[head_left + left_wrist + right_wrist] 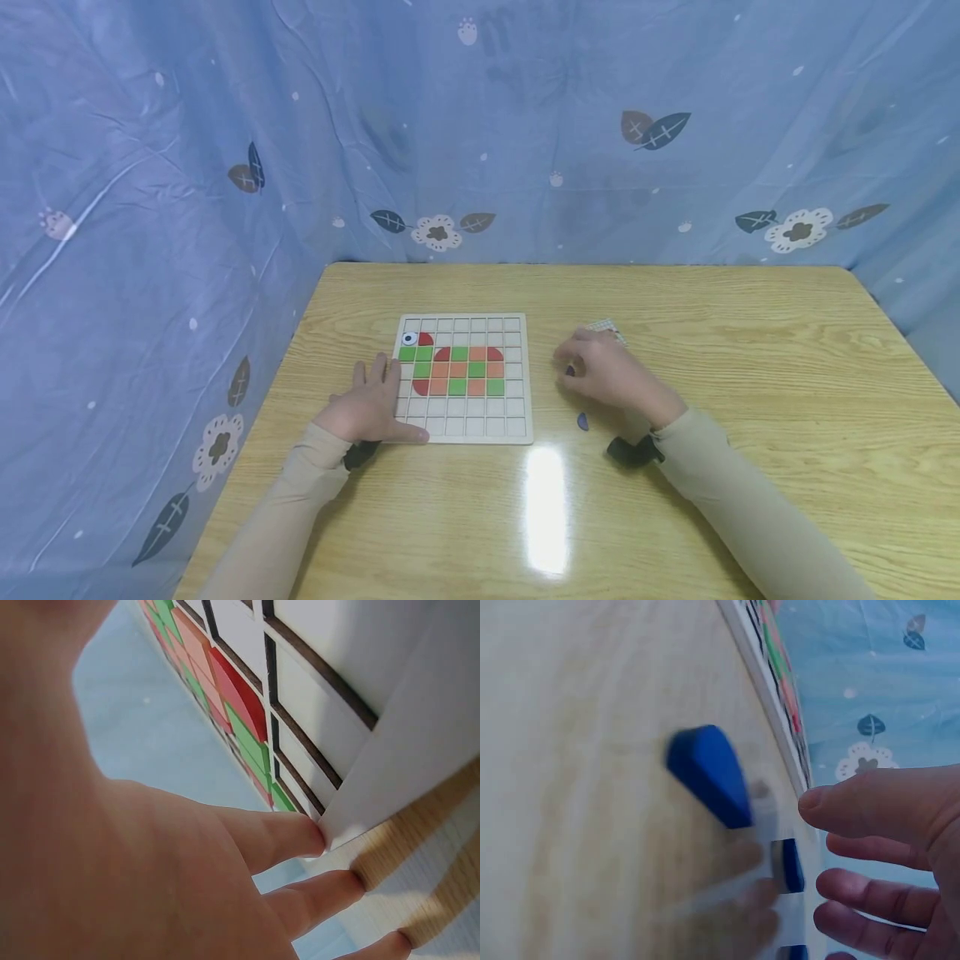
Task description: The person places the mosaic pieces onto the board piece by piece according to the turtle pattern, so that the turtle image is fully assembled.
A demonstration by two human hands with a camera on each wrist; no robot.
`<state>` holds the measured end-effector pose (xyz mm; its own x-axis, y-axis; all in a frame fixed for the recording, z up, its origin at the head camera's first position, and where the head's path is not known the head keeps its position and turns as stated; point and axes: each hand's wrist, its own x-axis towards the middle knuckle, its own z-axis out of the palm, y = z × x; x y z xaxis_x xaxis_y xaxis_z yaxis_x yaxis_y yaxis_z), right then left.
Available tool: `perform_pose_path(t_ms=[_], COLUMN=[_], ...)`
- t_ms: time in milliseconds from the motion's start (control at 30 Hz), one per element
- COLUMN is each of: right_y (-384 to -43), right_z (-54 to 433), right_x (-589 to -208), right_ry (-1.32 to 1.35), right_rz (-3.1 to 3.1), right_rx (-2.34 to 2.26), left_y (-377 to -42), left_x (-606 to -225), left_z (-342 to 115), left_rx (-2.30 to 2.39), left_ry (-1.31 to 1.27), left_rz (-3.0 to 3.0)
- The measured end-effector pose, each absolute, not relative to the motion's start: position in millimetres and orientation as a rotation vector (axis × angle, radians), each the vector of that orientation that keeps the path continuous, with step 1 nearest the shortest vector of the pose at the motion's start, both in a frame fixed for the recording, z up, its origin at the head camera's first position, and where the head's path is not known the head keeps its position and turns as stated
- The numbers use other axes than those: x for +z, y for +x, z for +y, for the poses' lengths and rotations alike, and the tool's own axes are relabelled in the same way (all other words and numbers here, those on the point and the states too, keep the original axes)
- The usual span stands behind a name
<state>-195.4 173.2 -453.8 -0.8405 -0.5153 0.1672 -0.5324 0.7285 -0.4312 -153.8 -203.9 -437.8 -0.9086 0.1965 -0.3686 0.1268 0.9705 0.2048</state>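
Observation:
A white grid board point(480, 441) lies on the table, with green, orange and red tiles and an eye tile point(409, 339) forming a pattern. My left hand point(369, 407) rests at its left edge, fingers spread, thumb along the near edge; the left wrist view shows a fingertip touching the board's corner. To the right of the board, my right hand point(609, 372) is low over small blue pieces. One curved blue piece point(709, 774) lies nearer the camera. Another blue piece point(792, 866) is by the fingertips, apart from them. Thumb and fingers stand apart, holding nothing.
Beyond the right hand lies a small patterned card point(604, 325), partly hidden by it. Dark straps point(633, 452) are on both wrists. The wooden table point(787, 367) meets a blue patterned curtain point(555, 125) at the back and left.

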Motion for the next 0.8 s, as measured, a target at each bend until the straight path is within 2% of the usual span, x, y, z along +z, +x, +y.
perform_pose_path(t_ms=[267,800], right_y=[-193,-190], right_z=[173,171], right_x=[-459,-465], right_ry=[0.838,0.968], right_rz=[-2.929,-2.801], right_rx=[0.728,0.713], left_y=[-155,-155], left_x=[-440,-441], left_z=[-205,-205], left_rx=[0.244,0.239], left_ry=[0.238,0.235], left_rz=[2.727,2.73])
